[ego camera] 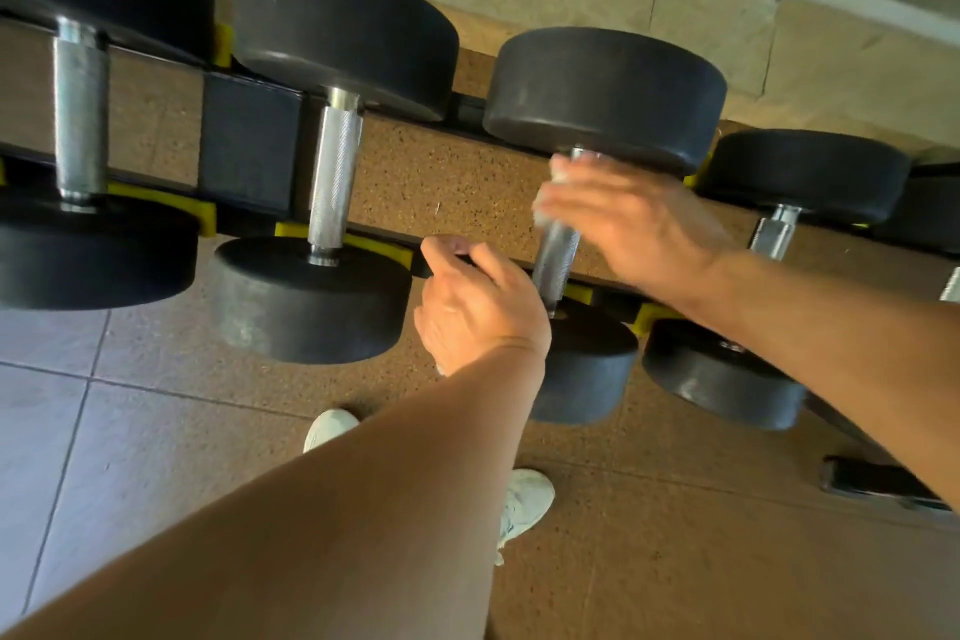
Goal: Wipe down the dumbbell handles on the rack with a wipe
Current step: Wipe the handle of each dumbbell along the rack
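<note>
Right hand (639,218) presses crumpled white wipe (558,172) on knurled steel handle (556,255).

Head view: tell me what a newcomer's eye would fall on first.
The row of black dumbbells on the rack, running across the upper half. At centre right, the right hand presses a white wipe on a steel handle, blurred. Just left of it, the left hand grips the rack's front rail.
</note>
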Available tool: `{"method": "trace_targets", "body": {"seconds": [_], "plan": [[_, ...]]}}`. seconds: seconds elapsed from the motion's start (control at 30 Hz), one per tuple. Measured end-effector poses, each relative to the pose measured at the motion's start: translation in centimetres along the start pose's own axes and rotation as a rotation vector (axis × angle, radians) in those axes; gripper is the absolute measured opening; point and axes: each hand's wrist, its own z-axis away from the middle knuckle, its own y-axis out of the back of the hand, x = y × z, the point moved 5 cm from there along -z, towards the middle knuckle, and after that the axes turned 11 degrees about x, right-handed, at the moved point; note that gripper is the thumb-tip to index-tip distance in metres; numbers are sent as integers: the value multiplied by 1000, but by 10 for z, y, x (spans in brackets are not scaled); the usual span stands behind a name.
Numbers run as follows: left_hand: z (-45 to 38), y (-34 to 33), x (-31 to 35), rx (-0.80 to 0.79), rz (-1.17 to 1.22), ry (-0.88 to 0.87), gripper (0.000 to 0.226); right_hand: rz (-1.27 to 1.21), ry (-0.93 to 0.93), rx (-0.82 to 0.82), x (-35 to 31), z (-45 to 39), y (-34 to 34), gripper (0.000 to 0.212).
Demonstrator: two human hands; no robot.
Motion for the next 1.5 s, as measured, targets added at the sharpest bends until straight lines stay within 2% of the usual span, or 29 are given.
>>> {"method": "trace_targets", "body": {"seconds": [0.03, 0.07, 0.13, 0.17, 0.27, 0.3, 0.4, 0.5, 0.6, 0.67, 0.73, 0.8, 0.87, 0.9, 0.97, 1.0, 1.07, 1.1, 1.13, 1.23, 1.27, 1.3, 1.4, 1.43, 1.5], "plan": [[0, 0, 1, -5, -5, -4, 8, -6, -8, 43, -2, 0, -1, 42], [-1, 0, 1, -10, -5, -2, 7, -21, 66, 33, -14, 5, -6, 42], [0, 0, 2, -28, -4, 1, 7, -32, 264, -119, -39, 24, -17, 41], [1, 0, 2, -33, -5, 2, 7, -36, 284, -153, -36, 25, -18, 41], [1, 1, 3, -33, -15, -3, 9, -17, 22, -91, -6, 4, -6, 45], [1, 1, 3, -38, -16, -6, 10, 5, 33, -71, -7, 3, -5, 46], [2, 2, 4, -53, -22, 1, 11, 33, 268, -137, -24, 12, -14, 43], [0, 2, 4, -60, -45, 6, 12, 21, 92, -91, -8, -4, -7, 43], [1, 3, 6, -67, -47, 5, 8, 81, 225, -200, -24, 3, -17, 39], [2, 3, 8, -75, -56, -5, 8, 62, 150, -226, -13, -5, -15, 40], [0, 3, 8, -86, -75, 4, 12, 76, 72, -139, -6, -14, -9, 37], [1, 2, 9, -91, -78, -1, 11, 92, 164, -124, -19, -4, -17, 29], [1, 4, 11, -98, -77, -11, 9, 26, 175, -242, -27, 4, -19, 31], [2, 4, 11, -102, -77, -15, 9, 12, 104, -244, -20, -1, -15, 33], [1, 3, 11, -98, -82, -23, 12, -4, -16, -116, -7, -7, -2, 42], [2, 3, 11, -91, -84, -27, 13, -31, -45, -139, -9, -3, 1, 48], [1, 4, 11, -69, -82, -38, 11, -273, -151, -283, -32, 23, 6, 52], [1, 4, 10, -65, -78, -42, 10, -437, -347, -310, -42, 38, 14, 48], [0, 3, 9, -65, -77, -41, 11, -592, -598, -252, -42, 53, 19, 41], [0, 2, 9, -70, -89, -35, 14, -790, -1547, 204, -2, 93, 10, 25], [0, 2, 9, -73, -92, -35, 12, -853, -1790, 289, 5, 96, 5, 24], [1, 2, 9, -75, -97, -34, 11, -906, -1904, 349, 9, 89, 1, 25], [1, 0, 7, -72, -120, -31, 13, -977, -1842, 466, 27, 45, -11, 21], [1, -1, 7, -68, -123, -29, 13, -950, -1796, 427, 25, 28, -11, 20], [1, -2, 7, -67, -132, -24, 12, -774, -1626, 227, 9, 9, -6, 24]]}}
